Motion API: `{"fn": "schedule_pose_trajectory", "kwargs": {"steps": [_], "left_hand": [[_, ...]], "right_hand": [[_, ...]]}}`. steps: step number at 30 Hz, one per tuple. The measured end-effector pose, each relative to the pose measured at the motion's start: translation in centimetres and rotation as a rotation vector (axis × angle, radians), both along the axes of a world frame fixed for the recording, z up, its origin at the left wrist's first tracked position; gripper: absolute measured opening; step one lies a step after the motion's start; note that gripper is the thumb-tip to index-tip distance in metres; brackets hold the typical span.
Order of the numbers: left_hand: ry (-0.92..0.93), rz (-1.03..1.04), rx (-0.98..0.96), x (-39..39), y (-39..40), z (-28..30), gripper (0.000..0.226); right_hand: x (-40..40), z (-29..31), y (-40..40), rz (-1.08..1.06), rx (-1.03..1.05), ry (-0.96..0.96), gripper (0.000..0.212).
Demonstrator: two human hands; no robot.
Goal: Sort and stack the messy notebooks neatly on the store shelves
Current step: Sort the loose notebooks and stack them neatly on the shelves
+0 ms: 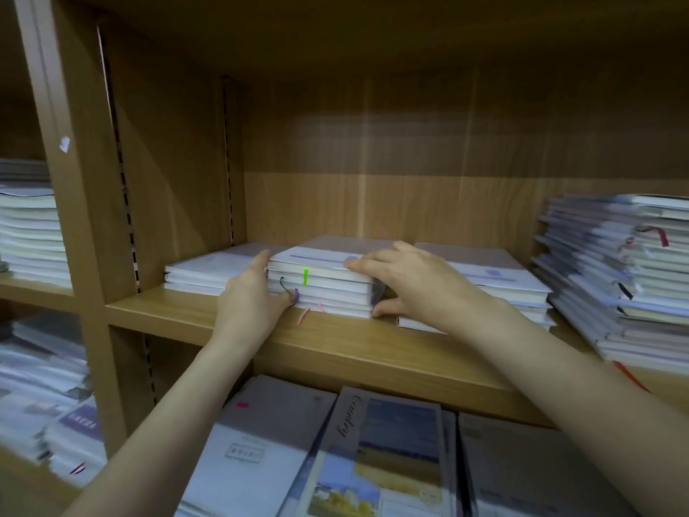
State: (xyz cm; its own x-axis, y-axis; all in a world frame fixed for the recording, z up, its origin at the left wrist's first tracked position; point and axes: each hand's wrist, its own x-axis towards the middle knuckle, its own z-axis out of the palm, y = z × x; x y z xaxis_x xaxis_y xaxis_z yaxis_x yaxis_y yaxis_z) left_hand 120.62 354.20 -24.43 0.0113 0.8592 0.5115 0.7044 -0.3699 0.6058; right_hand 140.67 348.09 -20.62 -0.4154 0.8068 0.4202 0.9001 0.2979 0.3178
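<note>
Middle stack of notebooks (324, 289) on the wooden shelf (208, 315), near its front edge, held between both hands. Left hand (253, 296) flat against the stack's left side, fingers (261, 261) straight and pointing to the far side, thumb low at the stack's near left corner beside a purple ribbon marker (296, 295). Right hand (406, 278) clamped on the stack's right end: fingers (363, 264) curled over the top cover, thumb (386, 307) pressed in at the bottom right corner, so gripping the stack from above and below. Green ribbon marker (305, 276) hanging over the near face of the stack; pink ribbon marker (304, 315) trailing onto the shelf board just in front.

Lower pile (208, 274) touching or just beside the held stack on the left, close to the shelf's side panel. Another low pile (514, 289) to the right, partly hidden behind the right wrist. Tall, ragged stack (611, 278) at the far right, covers jutting out unevenly, a red ribbon marker (658, 233) dangling from it.

Large flat notebooks (335, 453) on the shelf below, nearest the camera, one with a landscape picture on its cover. More piles (30, 233) in the neighbouring bay to the left, blurred.
</note>
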Motion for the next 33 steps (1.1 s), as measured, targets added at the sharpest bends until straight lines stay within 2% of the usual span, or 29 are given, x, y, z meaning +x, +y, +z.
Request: {"fn": "schedule_pose_trajectory", "kwargs": {"steps": [10,13,18,22,25,29,33], "left_hand": [[0.053,0.024,0.027,0.3,-0.3,-0.1,0.072],[0.005,-0.039,0.019,-0.3,-0.2,-0.1,0.07],[-0.136,-0.142,0.109,-3.3,0.1,-0.4,0.052],[-0.026,0.0,0.201,-8.9,1.8,-0.3,0.051],[0.116,0.075,0.09,-12.0,3.1,-0.1,0.053],[0.134,0.091,-0.048,-13.1,3.9,-0.7,0.054],[0.142,0.137,-0.07,-12.5,4.2,-1.0,0.036]], "right_hand": [[-0.5,-0.2,0.1,-0.052,-0.009,0.067,0.074],[-0.8,0.0,-0.1,-0.049,-0.052,0.09,0.077],[-2.9,1.2,0.1,0.035,-0.088,0.194,0.073],[-6.9,2.6,2.5,0.103,-0.118,0.231,0.063],[-10.8,2.8,4.8,0.108,-0.202,0.242,0.06],[-13.9,1.8,7.3,-0.007,-0.255,0.125,0.053],[-14.7,0.8,8.1,-0.1,-0.094,-0.018,0.042]]}}
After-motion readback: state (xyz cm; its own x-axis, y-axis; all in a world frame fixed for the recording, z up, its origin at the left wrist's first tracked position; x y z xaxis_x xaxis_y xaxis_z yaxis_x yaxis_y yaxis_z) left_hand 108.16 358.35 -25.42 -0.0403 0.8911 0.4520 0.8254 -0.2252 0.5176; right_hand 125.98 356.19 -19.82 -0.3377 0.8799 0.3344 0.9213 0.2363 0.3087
